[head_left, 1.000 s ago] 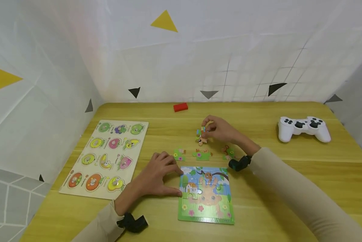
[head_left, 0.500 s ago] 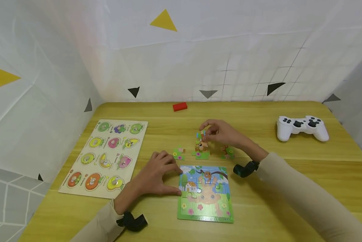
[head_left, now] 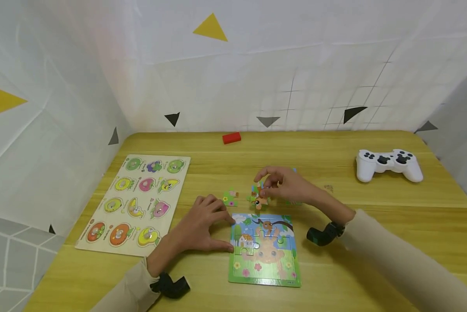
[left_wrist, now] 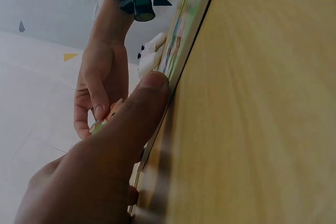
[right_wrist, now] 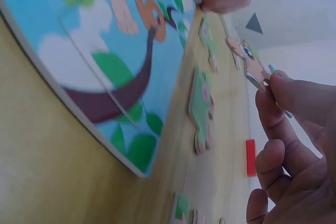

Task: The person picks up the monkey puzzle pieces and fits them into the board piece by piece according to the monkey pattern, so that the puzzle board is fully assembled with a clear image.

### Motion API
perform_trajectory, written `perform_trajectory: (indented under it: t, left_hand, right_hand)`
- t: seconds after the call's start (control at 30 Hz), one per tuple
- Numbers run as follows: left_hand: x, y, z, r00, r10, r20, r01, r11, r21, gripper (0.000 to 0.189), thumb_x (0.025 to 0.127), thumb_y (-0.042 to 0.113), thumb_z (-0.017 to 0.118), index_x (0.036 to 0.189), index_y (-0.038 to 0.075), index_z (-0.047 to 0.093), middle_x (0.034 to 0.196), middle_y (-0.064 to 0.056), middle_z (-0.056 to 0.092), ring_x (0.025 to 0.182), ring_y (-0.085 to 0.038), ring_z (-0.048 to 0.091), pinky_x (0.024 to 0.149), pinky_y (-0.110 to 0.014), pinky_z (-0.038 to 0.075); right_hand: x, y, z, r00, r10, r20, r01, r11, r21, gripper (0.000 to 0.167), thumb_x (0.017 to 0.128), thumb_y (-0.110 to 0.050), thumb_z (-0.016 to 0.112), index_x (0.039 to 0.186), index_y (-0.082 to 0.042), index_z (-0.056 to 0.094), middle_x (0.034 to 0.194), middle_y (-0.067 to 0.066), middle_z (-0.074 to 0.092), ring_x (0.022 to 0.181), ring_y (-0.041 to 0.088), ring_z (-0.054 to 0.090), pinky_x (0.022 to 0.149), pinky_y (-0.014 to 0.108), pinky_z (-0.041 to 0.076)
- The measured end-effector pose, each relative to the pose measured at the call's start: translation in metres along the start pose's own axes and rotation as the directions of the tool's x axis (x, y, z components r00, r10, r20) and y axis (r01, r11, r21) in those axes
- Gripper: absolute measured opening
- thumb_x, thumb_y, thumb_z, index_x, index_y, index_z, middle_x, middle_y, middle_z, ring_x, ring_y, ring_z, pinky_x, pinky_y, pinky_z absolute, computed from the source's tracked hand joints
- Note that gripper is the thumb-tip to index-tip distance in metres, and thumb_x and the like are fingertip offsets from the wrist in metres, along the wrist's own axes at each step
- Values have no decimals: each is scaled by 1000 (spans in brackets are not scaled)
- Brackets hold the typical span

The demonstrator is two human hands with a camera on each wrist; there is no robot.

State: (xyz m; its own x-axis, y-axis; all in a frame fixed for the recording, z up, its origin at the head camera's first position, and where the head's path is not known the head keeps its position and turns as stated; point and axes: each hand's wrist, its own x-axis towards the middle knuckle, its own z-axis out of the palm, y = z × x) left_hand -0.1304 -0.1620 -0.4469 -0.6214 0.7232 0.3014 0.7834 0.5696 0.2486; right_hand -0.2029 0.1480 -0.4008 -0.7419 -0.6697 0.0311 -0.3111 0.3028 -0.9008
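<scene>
My right hand (head_left: 290,187) pinches a jigsaw piece (head_left: 259,203) between thumb and fingers, above the table and behind the puzzle board (head_left: 264,281). In the right wrist view the piece (right_wrist: 250,65) shows part of a brown animal's face with one eye. My left hand (head_left: 202,225) lies at the board's left edge, its thumb and a fingertip touching that edge. The board's upper and left parts hold several fitted pieces. A loose green piece (head_left: 230,198) lies left of the held piece; another loose piece (right_wrist: 199,109) lies beneath it. Others are partly hidden by my right hand.
On the left lies a wooden fruit peg board (head_left: 171,225). A red block (head_left: 231,138) is near the table's back edge. A white game controller (head_left: 389,165) sits at the far right. Patterned white cloth (head_left: 233,86) stands behind the table.
My right hand has come toward the puzzle board with the jigsaw piece, moving down in the head view and now over the loose middle piece. The left hand has stayed at the board's edge.
</scene>
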Motion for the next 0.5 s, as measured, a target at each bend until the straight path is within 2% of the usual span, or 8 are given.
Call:
perform_trajectory:
  t: [0.17, 0.5]
  left_hand:
    - [0, 0, 1, 1000, 1, -1, -1, 1000, 0, 56, 73, 80, 71, 108, 36, 72, 110, 13, 60, 109, -11, 47, 93, -40, 35]
    - [1, 1, 0, 1000, 0, 1, 0, 1000, -1, 56, 73, 79, 72, 109, 36, 72, 110, 13, 60, 109, -11, 47, 93, -40, 35]
  right_hand:
    - [-6, -4, 7, 1000, -28, 8, 28, 1000, -6, 28, 94, -7, 71, 121, -4, 64, 83, 8, 74, 61, 12, 50, 60, 26, 43]
    - [-23, -8, 18, 999, 2, 43, -1, 1000, -26, 28, 95, -12, 72, 122, -7, 65, 82, 7, 71, 59, 10, 49, 59, 25, 44]
